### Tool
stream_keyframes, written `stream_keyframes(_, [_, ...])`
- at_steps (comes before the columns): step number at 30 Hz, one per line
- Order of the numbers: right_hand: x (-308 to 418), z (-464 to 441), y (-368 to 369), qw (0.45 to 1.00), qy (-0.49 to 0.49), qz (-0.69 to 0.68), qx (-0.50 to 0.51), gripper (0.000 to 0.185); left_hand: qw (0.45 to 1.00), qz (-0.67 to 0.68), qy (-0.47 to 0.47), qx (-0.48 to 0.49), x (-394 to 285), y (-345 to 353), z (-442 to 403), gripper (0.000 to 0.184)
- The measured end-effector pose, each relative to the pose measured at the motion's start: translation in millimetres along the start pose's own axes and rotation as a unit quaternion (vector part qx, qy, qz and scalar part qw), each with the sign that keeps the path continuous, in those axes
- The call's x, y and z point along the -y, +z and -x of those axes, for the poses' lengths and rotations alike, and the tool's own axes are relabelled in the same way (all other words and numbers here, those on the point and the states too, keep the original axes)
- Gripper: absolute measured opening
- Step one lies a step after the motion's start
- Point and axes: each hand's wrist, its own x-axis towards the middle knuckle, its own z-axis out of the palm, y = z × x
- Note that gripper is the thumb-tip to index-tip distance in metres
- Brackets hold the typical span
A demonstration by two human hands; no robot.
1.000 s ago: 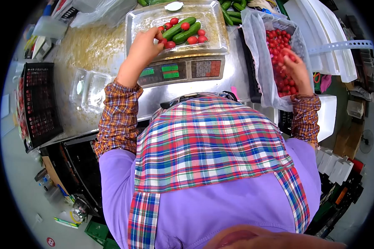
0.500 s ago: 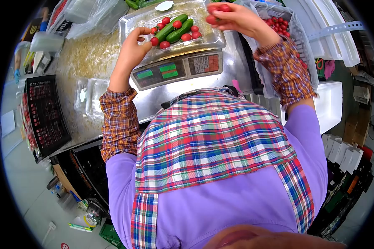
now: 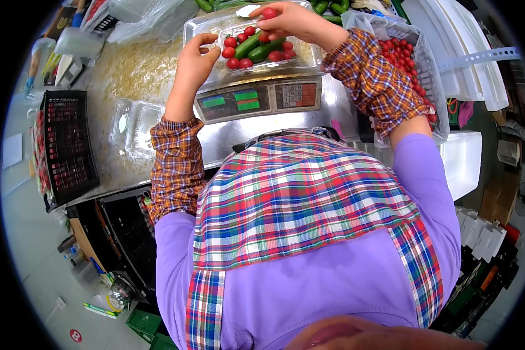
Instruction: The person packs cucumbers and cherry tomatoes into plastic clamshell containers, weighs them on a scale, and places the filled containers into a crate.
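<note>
- Leftward since half a second ago: the bare right hand (image 3: 293, 22) has moved from the pan's right rim to over the vegetables.
- Nearest me, the dark-fronted digital scale (image 3: 236, 102) faces the body, presumably so its green displays can be read; I can't make out the figures.
- Just beyond, the bare left hand (image 3: 193, 65) hangs by the pan's left edge, thumb and forefinger apart, with nothing visible between; I judge it leaves the middle free.
- Two smooth green cucumbers (image 3: 266, 50) lie side by side with round red tomatoes (image 3: 233, 63) around them in a see-through plastic tray on the shiny metal pan (image 3: 310, 65), probably centred for weighing.
- Above them, my right fingers are closed on a glossy red tomato (image 3: 269, 13); contact with one just below is unclear.
- For moving, I'd mind the raised pan rim and the bag-lined crate (image 3: 439, 55) on the right; room opens left, toward the transparent clamshells (image 3: 135, 125).
</note>
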Motion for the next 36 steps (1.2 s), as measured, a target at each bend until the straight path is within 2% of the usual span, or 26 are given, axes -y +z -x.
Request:
stream_keyframes(1, [11, 10, -3, 0.997, 0.038, 0.067, 0.012, 0.040, 1.000, -0.002, -0.005, 0.001, 3, -1, -1, 0.033])
stream_keyframes(4, [14, 29, -5, 0.956, 0.007, 0.293, 0.001, 0.061, 1.000, 0.016, -0.019, -0.006, 8, -3, 2, 0.033])
stream_keyframes(5, [11, 34, -8, 0.959, 0.009, 0.282, 0.006, 0.069, 0.999, 0.026, -0.023, -0.010, 8, -4, 2, 0.033])
stream_keyframes(8, [22, 63, -13, 0.963, 0.008, 0.266, -0.032, 0.071, 0.998, 0.045, -0.033, -0.043, 12, -12, 3, 0.035])
stream_keyframes(9, [26, 71, -17, 0.963, 0.006, 0.265, -0.056, 0.067, 0.997, 0.045, -0.026, -0.054, 16, -17, 4, 0.038])
stream_keyframes(10, [68, 98, -5, 0.976, 0.024, 0.199, -0.086, 0.042, 0.996, 0.060, -0.032, -0.066, 19, -23, 6, 0.039])
stream_keyframes(11, [60, 100, -26, 0.984, 0.049, 0.160, -0.057, 0.045, 0.993, 0.075, -0.038, -0.079, 21, -31, 10, 0.041])
stream_keyframes(12, [46, 115, -43, 0.951, -0.009, 0.281, -0.126, 0.045, 0.991, 0.090, -0.043, -0.093, 22, -39, 13, 0.042])
stream_keyframes(13, [35, 128, -72, 0.949, -0.008, 0.279, -0.147, 0.045, 0.988, 0.102, -0.050, -0.101, 23, -48, 19, 0.042])
stream_keyframes(14, [21, 138, -110, 0.927, 0.022, 0.335, -0.169, 0.045, 0.985, 0.113, -0.061, -0.116, 25, -57, 23, 0.041])
stream_keyframes(15, [5, 152, -141, 0.919, 0.038, 0.338, -0.198, 0.031, 0.981, 0.124, -0.073, -0.131, 26, -66, 29, 0.041])
stream_keyframes(16, [0, 172, -149, 0.887, 0.078, 0.377, -0.255, 0.025, 0.976, 0.134, -0.086, -0.146, 26, -72, 35, 0.040])
stream_keyframes(17, [-38, 191, -180, 0.845, 0.042, 0.445, -0.293, 0.025, 0.972, 0.137, -0.099, -0.163, 26, -77, 39, 0.038])
stream_keyframes(18, [-54, 213, -185, 0.784, 0.067, 0.553, -0.274, 0.029, 0.970, 0.143, -0.104, -0.170, 28, -80, 41, 0.039])
stream_keyframes(19, [-68, 232, -187, 0.760, 0.158, 0.590, -0.222, 0.032, 0.967, 0.150, -0.107, -0.176, 30, -83, 41, 0.039])
stream_keyframes(20, [-83, 247, -182, 0.772, 0.240, 0.567, -0.157, 0.032, 0.965, 0.156, -0.110, -0.182, 32, -85, 42, 0.040])
stream_keyframes(21, [-119, 263, -189, 0.765, 0.211, 0.603, -0.082, 0.029, 0.964, 0.152, -0.109, -0.188, 29, -84, 42, 0.040])
stream_keyframes(22, [-138, 270, -178, 0.741, 0.198, 0.624, -0.148, 0.033, 0.965, 0.149, -0.110, -0.187, 28, -83, 42, 0.039])
stream_keyframes(24, [-142, 272, -169, 0.746, 0.200, 0.612, -0.171, 0.032, 0.966, 0.144, -0.110, -0.183, 26, -81, 40, 0.038])
stream_keyframes(27, [-120, 270, -164, 0.779, 0.258, 0.547, -0.164, 0.026, 0.970, 0.150, -0.107, -0.157, 31, -76, 36, 0.035])
stream_keyframes(31, [-115, 271, -160, 0.771, 0.207, 0.557, -0.229, 0.020, 0.975, 0.137, -0.121, -0.122, 30, -73, 33, 0.033])
stream_keyframes(34, [-118, 268, -161, 0.779, 0.178, 0.518, -0.305, 0.026, 0.978, 0.134, -0.124, -0.103, 32, -72, 31, 0.031])
stream_keyframes(36, [-99, 261, -153, 0.798, 0.203, 0.440, -0.358, 0.032, 0.978, 0.140, -0.120, -0.095, 30, -69, 31, 0.031])
